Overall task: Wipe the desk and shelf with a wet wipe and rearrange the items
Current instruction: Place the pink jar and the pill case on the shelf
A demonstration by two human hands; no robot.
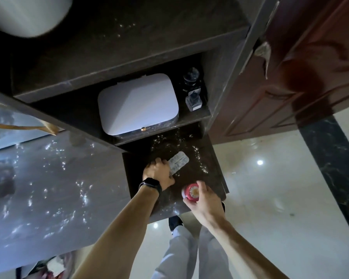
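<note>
I look down at a dark brown lower shelf [208,174] speckled with wet glints. My left hand [158,173], with a black band on its wrist, grips a silvery blister pack [178,161] by its near end, just over the shelf. My right hand [204,200] holds a small red round tin [190,193] with a white daisy on its lid, near the shelf's front edge. No wet wipe is visible in either hand.
A white rounded box [137,103] and dark glass bottles [192,88] stand on the shelf above. The glossy grey desk top [54,188] spreads to the left. A reddish wooden door [286,77] stands at right, with pale floor tiles [274,198] below.
</note>
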